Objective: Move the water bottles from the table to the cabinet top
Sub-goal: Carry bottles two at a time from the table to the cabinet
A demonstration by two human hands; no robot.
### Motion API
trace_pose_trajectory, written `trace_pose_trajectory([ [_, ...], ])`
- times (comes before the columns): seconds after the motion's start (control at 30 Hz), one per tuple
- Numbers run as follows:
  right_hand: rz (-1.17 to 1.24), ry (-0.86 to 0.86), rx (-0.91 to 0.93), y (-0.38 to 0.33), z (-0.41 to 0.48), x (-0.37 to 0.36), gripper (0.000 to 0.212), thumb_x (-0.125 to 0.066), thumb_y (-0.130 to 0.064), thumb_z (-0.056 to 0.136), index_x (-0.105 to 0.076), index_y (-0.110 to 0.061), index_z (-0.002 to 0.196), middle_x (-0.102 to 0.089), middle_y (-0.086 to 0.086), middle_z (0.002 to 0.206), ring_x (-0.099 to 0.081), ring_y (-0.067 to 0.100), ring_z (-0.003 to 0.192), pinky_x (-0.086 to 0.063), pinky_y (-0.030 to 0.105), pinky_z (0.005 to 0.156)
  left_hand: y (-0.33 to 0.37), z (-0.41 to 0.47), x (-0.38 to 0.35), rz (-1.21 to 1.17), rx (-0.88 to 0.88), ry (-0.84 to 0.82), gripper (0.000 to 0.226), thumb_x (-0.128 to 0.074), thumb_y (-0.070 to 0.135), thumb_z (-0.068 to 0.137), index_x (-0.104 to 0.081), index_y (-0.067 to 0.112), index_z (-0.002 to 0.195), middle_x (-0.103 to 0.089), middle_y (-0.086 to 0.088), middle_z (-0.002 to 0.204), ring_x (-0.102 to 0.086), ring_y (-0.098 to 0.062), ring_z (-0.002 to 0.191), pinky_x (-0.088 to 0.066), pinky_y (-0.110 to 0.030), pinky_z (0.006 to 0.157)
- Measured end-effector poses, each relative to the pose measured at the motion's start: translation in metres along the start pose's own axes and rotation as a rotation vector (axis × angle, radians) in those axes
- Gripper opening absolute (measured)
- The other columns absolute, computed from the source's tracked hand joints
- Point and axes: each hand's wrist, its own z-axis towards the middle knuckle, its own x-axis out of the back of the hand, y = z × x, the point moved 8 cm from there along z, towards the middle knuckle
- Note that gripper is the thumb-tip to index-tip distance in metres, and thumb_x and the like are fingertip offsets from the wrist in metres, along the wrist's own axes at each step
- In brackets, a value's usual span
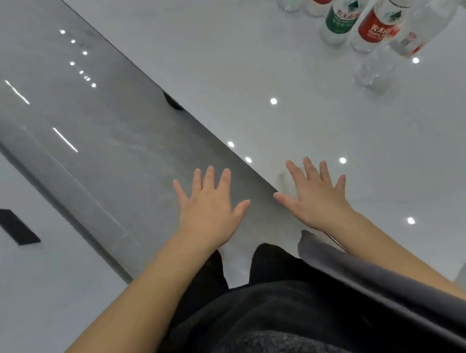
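Several clear water bottles stand grouped at the far right of the white glossy table (323, 119): one with a red label and red cap (381, 21), one with a green label (345, 13), and others behind them. My left hand (210, 207) is spread flat, fingers straight, over the grey floor left of the table's edge. My right hand (315, 192) is also spread flat, low over the table near its edge. Neither hand holds anything, and both are far from the bottles.
The table's edge runs diagonally from top middle down to my waist. A grey glossy floor strip (67, 104) lies left of it. A white surface (6, 273) with a black rectangular patch (13, 225) fills the left side. My dark clothing fills the bottom.
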Motion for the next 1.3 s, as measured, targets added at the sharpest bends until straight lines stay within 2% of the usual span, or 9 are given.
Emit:
trace_pose_trajectory([
  [0.2,0.154,0.022,-0.130,-0.031,0.012,0.014,0.075,-0.032,-0.061,0.097,0.003,-0.031,0.156,0.010,0.004,0.165,0.014,0.033,0.150,0.005,0.062,0.116,-0.019,0.045,0.037,0.096,-0.160,-0.062,0.074,-0.026,0.061,0.096,-0.002,0.022,0.154,0.000,-0.007,0.162,0.007,-0.028,0.149,0.004,-0.061,0.115],
  [0.4,0.320,0.031,-0.297,-0.023,0.037,0.028,0.073,-0.035,-0.056,0.098,0.002,-0.032,0.155,0.010,0.003,0.165,0.015,0.031,0.150,0.006,0.060,0.117,-0.006,0.095,0.056,0.180,-0.330,-0.082,0.073,-0.030,0.060,0.096,-0.008,0.022,0.153,-0.005,-0.008,0.162,0.002,-0.029,0.149,0.002,-0.063,0.113],
  [0.67,0.456,0.091,-0.463,0.007,0.111,0.081,0.074,-0.037,-0.056,0.097,-0.001,-0.029,0.156,0.006,0.004,0.165,0.010,0.032,0.151,0.003,0.061,0.116,0.019,0.184,0.103,0.311,-0.449,-0.089,0.071,-0.031,0.058,0.096,-0.010,0.019,0.152,-0.011,-0.007,0.160,-0.003,-0.029,0.148,-0.005,-0.062,0.114],
  [0.8,0.521,0.157,-0.518,0.024,0.140,0.114,0.074,-0.040,-0.054,0.097,-0.002,-0.029,0.156,0.005,0.004,0.165,0.009,0.032,0.151,0.001,0.060,0.117,0.047,0.234,0.128,0.277,-0.504,-0.072,0.072,-0.033,0.056,0.096,-0.009,0.019,0.153,-0.014,-0.007,0.160,-0.008,-0.028,0.147,-0.006,-0.056,0.116],
  [0.93,0.640,0.223,-0.629,0.050,0.143,0.128,0.075,-0.042,-0.055,0.096,-0.003,-0.029,0.156,0.002,0.004,0.165,0.006,0.032,0.151,-0.004,0.060,0.117,0.086,0.270,0.142,0.130,-0.597,-0.099,0.075,-0.042,0.049,0.096,-0.007,0.015,0.154,-0.020,-0.010,0.158,-0.016,-0.029,0.146,-0.012,-0.047,0.118],
  [1.03,0.805,0.306,-0.769,0.078,0.136,0.126,0.083,-0.046,-0.058,0.094,-0.003,-0.027,0.156,-0.002,0.004,0.165,0.001,0.031,0.151,-0.009,0.058,0.118,0.129,0.295,0.152,0.013,-0.673,-0.133,0.080,-0.052,0.043,0.095,-0.006,0.014,0.154,-0.019,-0.009,0.159,-0.019,-0.026,0.145,-0.018,-0.040,0.119],
  [1.1,0.974,0.417,-0.826,0.095,0.134,0.124,0.093,-0.057,-0.057,0.089,-0.003,-0.022,0.156,-0.007,0.003,0.165,-0.005,0.029,0.151,-0.015,0.056,0.119,0.153,0.315,0.159,-0.073,-0.666,-0.155,0.085,-0.057,0.039,0.093,-0.003,0.015,0.154,-0.014,-0.006,0.161,-0.015,-0.023,0.147,-0.021,-0.039,0.117],
  [1.2,1.250,0.668,-0.860,0.112,0.137,0.128,0.107,-0.073,-0.047,0.081,-0.003,-0.020,0.156,-0.012,0.000,0.164,-0.015,0.021,0.150,-0.022,0.043,0.120,0.180,0.341,0.168,-0.199,-0.654,-0.131,0.091,-0.064,0.036,0.090,-0.003,0.016,0.154,-0.013,-0.002,0.161,-0.017,-0.020,0.147,-0.024,-0.036,0.114],
  [1.3,1.420,0.932,-0.838,0.126,0.150,0.144,0.100,-0.079,-0.033,0.078,-0.014,-0.026,0.154,-0.031,-0.006,0.156,-0.034,0.013,0.141,-0.032,0.033,0.114,0.204,0.365,0.171,-0.280,-0.706,-0.112,0.095,-0.069,0.035,0.085,-0.005,0.018,0.154,-0.015,0.001,0.161,-0.020,-0.016,0.146,-0.023,-0.030,0.114],
])
